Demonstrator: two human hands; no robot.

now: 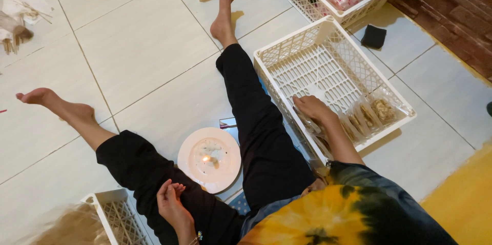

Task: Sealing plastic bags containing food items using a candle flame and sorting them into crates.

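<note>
Packets [366, 117] line the crate's [328, 27] near wall at four o'clock; most of it is bare. Right hand [313, 109] grips one packet there. Left hand [171, 201] rests half-curled, empty, on the thigh at seven o'clock.

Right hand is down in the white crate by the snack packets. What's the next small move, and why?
Probably close the right hand on one clear packet and lift it out: it rests on the row in the white crate, while the left hand is empty on the lap.

A cream lattice crate [328, 65] surrounds the right hand [313, 109], clear packets [370, 115] of brown snacks just beside it, while black trousers [256, 127] lie under the left hand [171, 205], near a pale pink plate [210, 159].
</note>
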